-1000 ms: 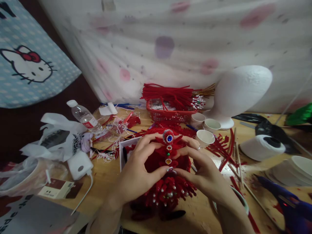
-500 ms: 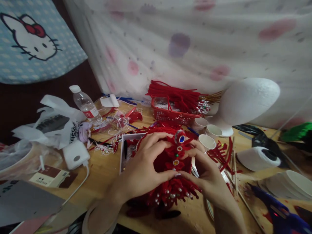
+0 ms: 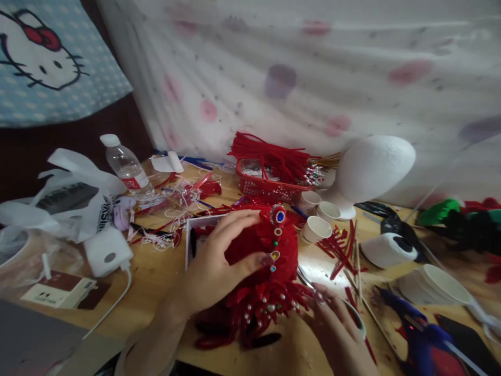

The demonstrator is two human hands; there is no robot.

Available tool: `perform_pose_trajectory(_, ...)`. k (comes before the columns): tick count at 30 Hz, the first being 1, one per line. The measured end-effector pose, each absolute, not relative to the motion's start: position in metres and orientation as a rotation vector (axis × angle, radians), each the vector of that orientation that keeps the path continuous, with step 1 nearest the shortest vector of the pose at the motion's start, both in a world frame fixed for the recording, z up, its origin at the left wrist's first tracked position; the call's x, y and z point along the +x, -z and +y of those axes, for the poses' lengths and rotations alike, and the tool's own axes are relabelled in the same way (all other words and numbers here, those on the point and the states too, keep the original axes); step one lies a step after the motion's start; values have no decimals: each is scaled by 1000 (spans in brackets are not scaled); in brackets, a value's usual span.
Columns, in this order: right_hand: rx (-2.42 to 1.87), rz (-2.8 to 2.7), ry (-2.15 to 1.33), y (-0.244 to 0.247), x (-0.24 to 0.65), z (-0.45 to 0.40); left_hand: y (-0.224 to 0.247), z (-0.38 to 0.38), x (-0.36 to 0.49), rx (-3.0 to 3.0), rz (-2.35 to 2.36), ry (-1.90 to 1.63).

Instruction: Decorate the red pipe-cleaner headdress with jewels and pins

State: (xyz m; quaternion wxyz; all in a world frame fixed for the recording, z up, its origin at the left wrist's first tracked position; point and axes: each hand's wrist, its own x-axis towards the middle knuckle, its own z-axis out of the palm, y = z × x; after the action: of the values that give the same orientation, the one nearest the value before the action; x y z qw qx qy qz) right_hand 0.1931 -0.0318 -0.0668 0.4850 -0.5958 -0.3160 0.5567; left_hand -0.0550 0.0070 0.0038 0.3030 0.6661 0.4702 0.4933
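Note:
A red velvety ornament (image 3: pixel 287 245) stands in the middle, with a column of jewels topped by a blue stone and pearl-tipped red petals at its lower front. My left hand (image 3: pixel 215 266) is curved round its left side, the thumb resting by the lower jewels, so it grips the ornament. At the lower right, my right hand (image 3: pixel 332 318) has its fingers bent close together near the tips of the right petals; what they pinch, if anything, is too small to make out.
Behind are a red basket (image 3: pixel 258 187) of red stems, paper cups (image 3: pixel 317 230) and a white foam head (image 3: pixel 371 169). A thread cone (image 3: pixel 387 250) and blue glue gun (image 3: pixel 425 329) lie right. A bottle (image 3: pixel 133 177), plastic bags and white charger (image 3: pixel 107 253) stand left.
My right hand has left the ornament's jewelled upper part and moved down to the lower right petals. My left hand stays on the left side. The view has shifted slightly to the right.

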Motion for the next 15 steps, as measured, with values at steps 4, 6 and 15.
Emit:
perform_pose_trajectory(4,-1266,-576,-1526,81,175,-36,8,0,-54,1587,1457,-1402)
perform_pose_trajectory(6,-1215,-567,-1571,81,165,-29,15,-3,-54,1528,1550,-1363)
perform_pose_trajectory(15,-1109,-633,-1567,89,150,-17,20,1,-57,1465,1528,-1336)
